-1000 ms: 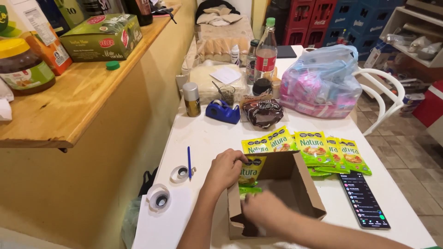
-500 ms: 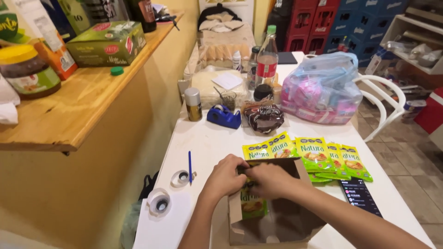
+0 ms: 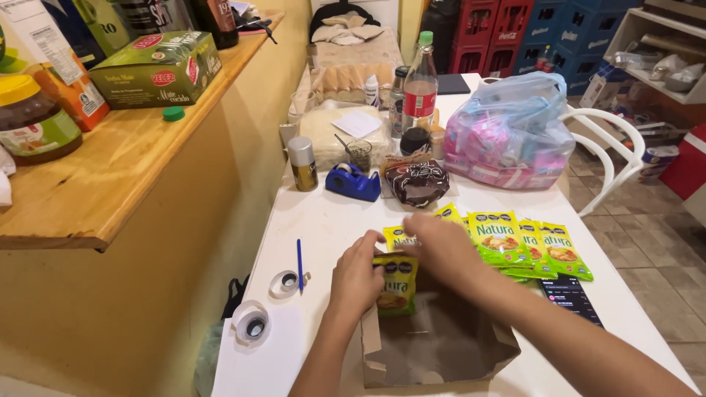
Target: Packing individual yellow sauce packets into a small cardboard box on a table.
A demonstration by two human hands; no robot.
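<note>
1. Both hands have come up out of the box (image 3: 434, 345) since the earlier frame, and a sachet now stands at its far rim.
2. That sachet (image 3: 396, 283) is upright between the hands, at the box's mouth; the box floor shows bare.
3. Left to go: a fanned row of sachets (image 3: 526, 242) on the table (image 3: 331, 220).
4. Left hand (image 3: 357, 276) pinches the sachet's top edge, wrist low.
5. Right hand (image 3: 441, 246) reaches across, palm down, fingers curled at the sachet's top; its grip I cannot tell.
</note>
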